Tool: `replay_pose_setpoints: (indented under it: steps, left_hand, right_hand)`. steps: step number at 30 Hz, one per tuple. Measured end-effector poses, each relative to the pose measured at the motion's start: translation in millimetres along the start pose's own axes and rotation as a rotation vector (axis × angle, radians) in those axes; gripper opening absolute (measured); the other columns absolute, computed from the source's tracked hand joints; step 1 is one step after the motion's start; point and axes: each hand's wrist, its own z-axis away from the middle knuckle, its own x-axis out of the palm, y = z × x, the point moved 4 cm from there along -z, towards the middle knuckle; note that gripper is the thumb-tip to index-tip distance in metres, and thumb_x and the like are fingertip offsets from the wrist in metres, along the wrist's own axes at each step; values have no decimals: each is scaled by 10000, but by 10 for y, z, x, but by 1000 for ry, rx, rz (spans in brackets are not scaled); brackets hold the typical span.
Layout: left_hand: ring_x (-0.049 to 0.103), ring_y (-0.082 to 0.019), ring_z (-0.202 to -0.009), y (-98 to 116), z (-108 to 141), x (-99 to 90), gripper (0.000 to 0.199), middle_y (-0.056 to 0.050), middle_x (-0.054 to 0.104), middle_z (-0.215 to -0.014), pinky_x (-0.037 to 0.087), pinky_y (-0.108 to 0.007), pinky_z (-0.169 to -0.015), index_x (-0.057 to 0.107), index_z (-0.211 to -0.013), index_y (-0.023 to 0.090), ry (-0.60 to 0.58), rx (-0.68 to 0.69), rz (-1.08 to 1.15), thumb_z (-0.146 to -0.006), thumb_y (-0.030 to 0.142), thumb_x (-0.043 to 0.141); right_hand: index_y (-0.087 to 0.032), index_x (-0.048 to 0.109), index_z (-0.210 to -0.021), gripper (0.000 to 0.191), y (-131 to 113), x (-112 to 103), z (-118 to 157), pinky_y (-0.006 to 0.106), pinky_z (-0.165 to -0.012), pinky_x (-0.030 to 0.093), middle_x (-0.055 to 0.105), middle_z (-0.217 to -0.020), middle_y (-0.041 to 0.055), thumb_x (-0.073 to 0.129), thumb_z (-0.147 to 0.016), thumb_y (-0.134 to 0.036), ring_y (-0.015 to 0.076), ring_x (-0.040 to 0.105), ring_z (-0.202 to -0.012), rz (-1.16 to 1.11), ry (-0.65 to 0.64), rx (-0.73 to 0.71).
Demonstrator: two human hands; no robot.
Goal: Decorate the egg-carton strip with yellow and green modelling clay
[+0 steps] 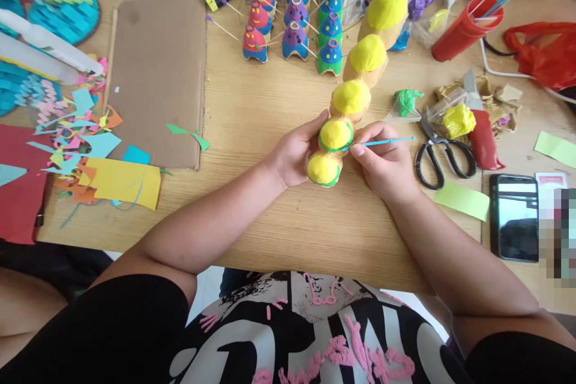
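A long cardboard strip with several rounded bumps (351,98) slants across the middle of the table, each bump topped with yellow clay. Green clay edges the two bumps nearest me. My left hand (294,153) grips the strip's near end from the left side. In my right hand (382,159) a thin blue stick (389,141) is pinched between thumb and fingers. Its tip touches the green edge of the second bump from the near end. Green clay in a plastic wrap (407,102) lies to the right of the strip.
Finished-looking bumpy figures (296,36) with small sticks stand at the back. Brown cardboard (157,84) and paper scraps (83,150) lie left. On the right are black scissors (443,153), yellow clay (459,119), a red cup (465,27), a red tool (486,141) and a phone (514,218).
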Motion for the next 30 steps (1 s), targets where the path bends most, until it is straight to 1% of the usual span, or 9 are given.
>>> replay_pose_setpoints:
  steps: [4, 9, 15, 19, 22, 24, 26, 28, 30]
  left_hand:
    - [770, -173, -669, 1, 0, 7, 330, -44, 800, -801, 596, -243, -606, 784, -1052, 149, -23, 6, 21, -1115, 339, 522]
    - [809, -208, -730, 8, 14, 58, 342, -43, 805, -823, 628, -260, -617, 761, -1197, 174, 37, -42, 85, -1122, 387, 503]
    - [826, -210, -833, 21, 8, 88, 342, -46, 812, -880, 654, -269, -714, 758, -1182, 161, 25, -24, 66, -1132, 343, 474]
    - [817, -198, -818, 9, 7, 90, 372, -28, 796, -855, 644, -258, -696, 739, -1241, 170, 34, -8, 50, -1150, 353, 428]
    - [799, -191, -783, 9, -4, 74, 359, -17, 779, -821, 624, -252, -662, 748, -1211, 166, -5, 22, 28, -1147, 346, 444]
    - [769, -176, -732, 17, -15, 60, 355, -21, 764, -796, 593, -244, -618, 761, -1138, 141, -52, 51, -2, -1141, 336, 464]
    - [749, -168, -710, 21, -23, 46, 358, -21, 758, -800, 575, -249, -603, 767, -1111, 130, -66, 67, -28, -1138, 327, 469]
    - [770, -177, -775, 25, -22, 47, 358, -19, 767, -828, 603, -262, -671, 770, -1129, 134, -61, 82, -33, -1141, 309, 458]
    - [784, -182, -824, 25, -14, 75, 353, -18, 772, -841, 629, -274, -747, 771, -1091, 137, -78, 95, -25, -1141, 296, 459]
  right_hand:
    - [-278, 680, -857, 338, 9, -6, 8, 325, -687, 556, 664, -806, -30, 935, -825, -498, 149, 628, -751, 24, 11, 25]
    - [-285, 669, -855, 375, 0, 1, 4, 320, -659, 546, 643, -790, -36, 952, -799, -524, 148, 621, -739, 65, 34, 6]
    - [-278, 658, -830, 393, -48, 36, -2, 313, -617, 511, 615, -770, -36, 965, -789, -521, 132, 578, -693, 66, 51, -6]
    - [-272, 663, -832, 402, -74, 40, -2, 311, -612, 501, 613, -798, -31, 982, -768, -508, 119, 561, -686, 70, 76, -32]
    - [-274, 664, -834, 399, -55, 20, 1, 327, -663, 535, 608, -809, -29, 965, -782, -530, 132, 594, -727, 84, 89, -43]
    - [-278, 667, -840, 389, -36, 12, 1, 335, -692, 549, 614, -819, -28, 948, -800, -544, 136, 606, -744, 83, 72, -50]
    - [-282, 677, -851, 368, -22, 13, 1, 335, -699, 550, 629, -833, -29, 942, -813, -535, 134, 607, -745, 81, 46, -61]
    - [-287, 686, -862, 339, -20, 18, 0, 335, -696, 546, 642, -837, -29, 941, -825, -507, 133, 603, -737, 85, 36, -72]
    - [-290, 687, -866, 322, -24, 22, -1, 344, -703, 551, 652, -832, -27, 938, -834, -488, 140, 610, -739, 90, 44, -74]
